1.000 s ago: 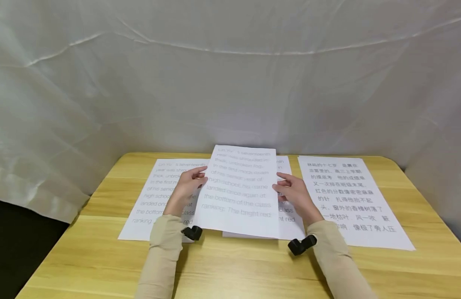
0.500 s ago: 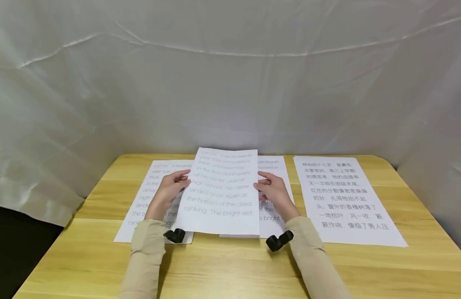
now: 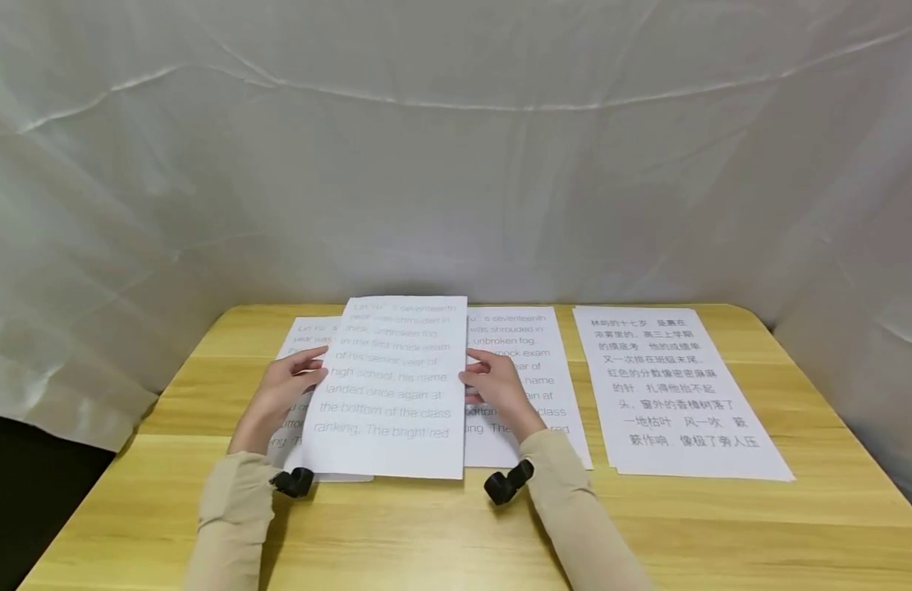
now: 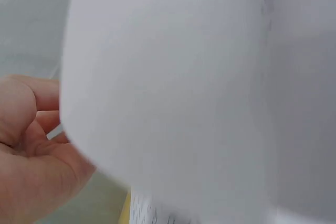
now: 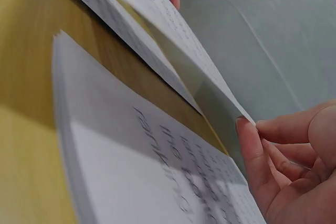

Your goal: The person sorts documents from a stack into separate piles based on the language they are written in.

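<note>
Between my two hands is a white sheet of paper (image 3: 392, 451) printed with English lines. My left hand (image 3: 274, 398) pinches its left edge, and my right hand (image 3: 503, 394) pinches the right edge. In the right wrist view, thumb and fingers (image 5: 252, 150) meet at the sheet's edge, and the sheet hangs above the paper below. Under it on the left, a similar English stack (image 3: 308, 328) is partly covered. Another English stack (image 3: 529, 361) lies in the middle, its left part hidden by the held sheet. The left wrist view is mostly filled by the held sheet (image 4: 168, 87).
A stack of sheets with Chinese characters (image 3: 670, 460) lies on the right of the wooden table (image 3: 426, 542). A pale grey fabric curtain (image 3: 441, 180) hangs behind the table and along its sides. Black wrist cameras (image 3: 509, 483) sit at both sleeves.
Both hands have carried the held sheet leftward, from over the middle stack toward the left stack. More of the middle stack now shows. Both hands keep their pinch.
</note>
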The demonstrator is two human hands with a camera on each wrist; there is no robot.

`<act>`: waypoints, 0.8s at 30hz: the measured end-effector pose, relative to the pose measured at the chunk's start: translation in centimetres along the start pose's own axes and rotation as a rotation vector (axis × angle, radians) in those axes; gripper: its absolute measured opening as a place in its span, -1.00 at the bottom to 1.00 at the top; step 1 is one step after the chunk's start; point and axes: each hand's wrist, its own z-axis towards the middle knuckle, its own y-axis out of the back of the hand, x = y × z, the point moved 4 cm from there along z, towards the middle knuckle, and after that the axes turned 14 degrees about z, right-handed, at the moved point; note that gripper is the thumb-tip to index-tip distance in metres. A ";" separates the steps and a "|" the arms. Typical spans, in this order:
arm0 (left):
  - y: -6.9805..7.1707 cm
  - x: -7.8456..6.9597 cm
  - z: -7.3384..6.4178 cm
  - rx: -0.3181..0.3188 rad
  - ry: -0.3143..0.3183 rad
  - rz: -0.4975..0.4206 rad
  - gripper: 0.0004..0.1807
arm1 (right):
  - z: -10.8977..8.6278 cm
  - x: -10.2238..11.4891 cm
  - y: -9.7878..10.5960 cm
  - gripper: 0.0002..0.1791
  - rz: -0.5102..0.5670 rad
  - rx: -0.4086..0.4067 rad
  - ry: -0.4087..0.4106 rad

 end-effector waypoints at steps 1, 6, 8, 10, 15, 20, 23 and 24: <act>0.3 0.2 -0.1 0.002 -0.003 -0.001 -0.48 | -0.1 -0.1 -0.4 -0.43 0.002 0.008 0.002; 2.2 1.1 -0.6 0.031 -0.062 0.027 -0.47 | -0.3 -0.3 -2.0 -0.41 0.034 0.048 0.006; 2.7 1.4 -0.9 0.053 -0.096 0.048 -0.45 | -0.4 -0.3 -2.5 -0.41 0.032 0.051 0.011; 3.3 1.8 -1.3 0.070 -0.113 0.067 -0.43 | -0.4 -0.3 -3.0 -0.42 0.022 0.054 0.021; 4.3 3.1 -2.3 0.076 -0.091 0.027 -0.40 | -0.3 -0.5 -4.4 -0.43 0.018 0.069 0.040; 4.6 3.7 -2.3 0.062 -0.063 0.035 -0.44 | -0.6 -0.7 -6.0 -0.41 0.039 0.093 0.022; 4.9 4.0 -2.0 0.076 -0.055 0.056 -0.46 | -0.6 -0.5 -7.0 -0.41 0.056 0.102 0.023; 5.0 4.1 -1.8 0.082 -0.052 0.053 -0.47 | -0.6 -0.5 -7.3 -0.42 0.058 0.101 0.027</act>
